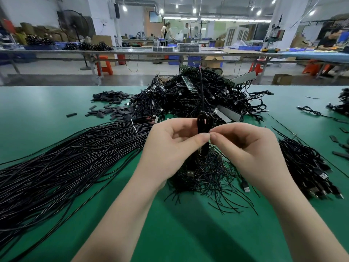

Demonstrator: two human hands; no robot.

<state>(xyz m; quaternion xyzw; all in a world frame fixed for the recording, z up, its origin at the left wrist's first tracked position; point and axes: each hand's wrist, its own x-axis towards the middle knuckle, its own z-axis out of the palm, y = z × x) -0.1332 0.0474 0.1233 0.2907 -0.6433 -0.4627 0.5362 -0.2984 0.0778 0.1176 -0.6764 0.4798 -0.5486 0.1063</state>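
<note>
Head view: centre of frame, both hands are raised over the green tabletop (pixel 56 110).
Coiled cable (pixel 204 121): upright between the hands, free end sticking up, probably so the loops stay bunched for tying.
Left hand (pixel 170 146) grip: thumb and fingers clasp the coil.
Right hand (pixel 251 148) grip: fingertips pinch the same spot.

a bundle of long cables (pixel 66 167) lies along the left side of the tabletop (pixel 47 114), reaching toward the middle. a tangled heap (pixel 198 97) sits at the far edge, middle, with what may be boards in it; cut sleeve pieces (pixel 111 104) lie just left of it. thin wires (pixel 207 176) are piled at the middle, plugged leads (pixel 306 167) to their right. above the thin wires, a folded cable (pixel 204 121) stands between the left hand (pixel 170 146) and right hand (pixel 251 148).
</note>
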